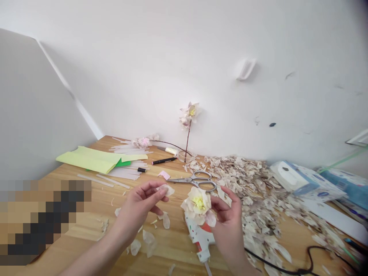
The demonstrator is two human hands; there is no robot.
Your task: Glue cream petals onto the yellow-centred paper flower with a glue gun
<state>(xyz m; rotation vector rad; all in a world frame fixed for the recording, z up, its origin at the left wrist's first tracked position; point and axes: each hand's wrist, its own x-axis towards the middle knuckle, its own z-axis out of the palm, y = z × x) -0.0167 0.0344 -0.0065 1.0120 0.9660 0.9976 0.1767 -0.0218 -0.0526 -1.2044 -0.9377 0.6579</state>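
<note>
Between the thumb and fingers of my left hand point(148, 197) is a pale, translucent petal point(169, 190). My right hand point(227, 218) holds a cream artificial flower point(198, 204) with a yellow centre, turned towards me; its stem is hidden. Below the flower, a white glue gun point(199, 239) lies on the wooden table point(94, 230), partly covered by my right hand. Grey scissors point(195, 180) rest just beyond both hands. Several loose petals point(149, 242) are scattered under and beside my left hand.
A large heap of dried petals point(244, 176) spreads over the right side. Tissue packs point(304, 180) stand at far right, a black cable point(276, 270) in front. Yellow-green paper point(94, 159), glue sticks point(126, 172) and a black marker point(163, 161) lie left. A finished flower point(191, 111) leans against the wall.
</note>
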